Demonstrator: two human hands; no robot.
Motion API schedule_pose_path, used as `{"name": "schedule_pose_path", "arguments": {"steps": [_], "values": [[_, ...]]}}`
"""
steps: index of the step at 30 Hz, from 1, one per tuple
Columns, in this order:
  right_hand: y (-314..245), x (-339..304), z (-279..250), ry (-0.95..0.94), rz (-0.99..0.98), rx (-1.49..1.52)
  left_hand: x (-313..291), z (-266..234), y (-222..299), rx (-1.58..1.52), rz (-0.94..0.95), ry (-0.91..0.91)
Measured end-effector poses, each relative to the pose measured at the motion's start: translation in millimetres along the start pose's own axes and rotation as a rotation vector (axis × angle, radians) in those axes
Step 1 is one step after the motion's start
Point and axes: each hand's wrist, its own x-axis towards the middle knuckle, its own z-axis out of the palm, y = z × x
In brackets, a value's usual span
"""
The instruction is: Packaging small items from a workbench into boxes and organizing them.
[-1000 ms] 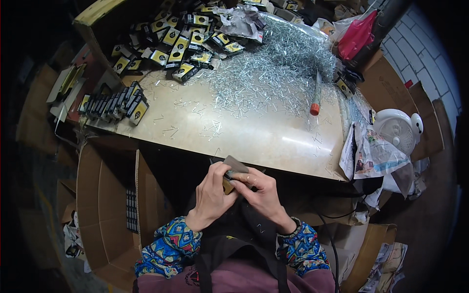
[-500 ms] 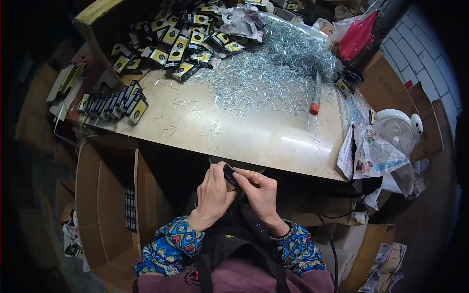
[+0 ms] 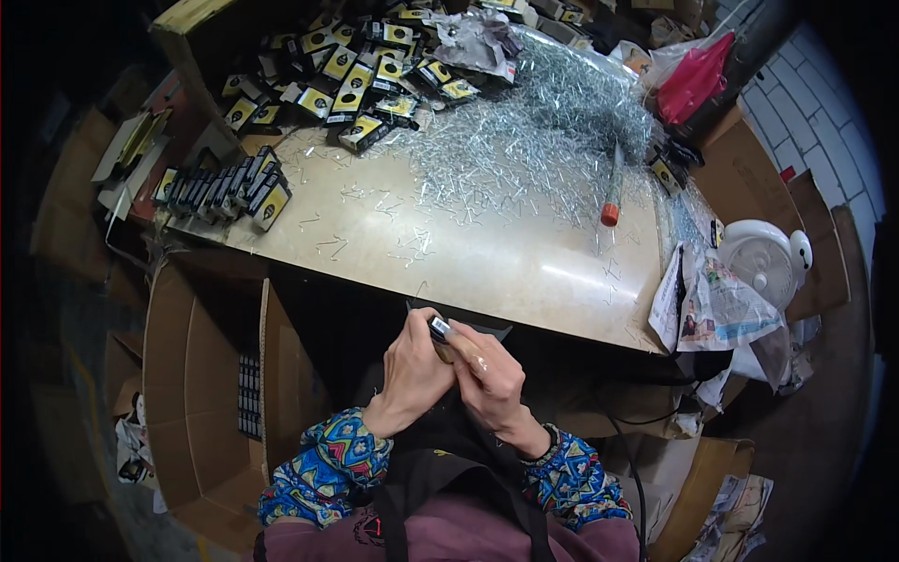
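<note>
a pale bench (image 3: 506,267) fills much of the upper view, its front edge facing the person. below its left front corner stands an open cardboard carton (image 3: 215,375). loose silvery metal pieces (image 3: 562,131) spread from the bench's far edge toward its middle, thinning to strays near the front edge. black-and-yellow boxes (image 3: 351,94) lie jumbled at the far left corner, and a row of similar boxes (image 3: 220,195) leans near the left edge. two brightly patterned sleeves (image 3: 342,464) come up from below, angled inward so the hands meet just on the person's side of the front edge, roughly midway along it. the left hand (image 3: 415,365), its back facing up, is curled around one side of a small box (image 3: 437,328); the right hand (image 3: 492,379) closes on the other side, digits pointing to the box's upper end. the small box, dark with a white label, sits between them, partly hidden by fingers. the step in hand seems to be working the box's end with the fingertips; the next move probably calls for a steady left grip and careful pressure from the right.
</note>
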Motion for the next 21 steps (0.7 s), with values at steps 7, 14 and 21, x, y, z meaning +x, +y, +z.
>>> {"name": "schedule_pose_path", "arguments": {"steps": [7, 14, 21], "values": [[51, 37, -58, 0.175, 0.041, -0.297, 22, -12, 8, 0.004, 0.293, 0.043], [52, 48, 3, 0.018, 0.348, 0.271, 80, -5, -11, -0.127, 0.287, 0.042], [90, 89, 30, -0.254, -0.065, -0.337, 169, -119, -73, 0.682, 0.294, 0.421]]}}
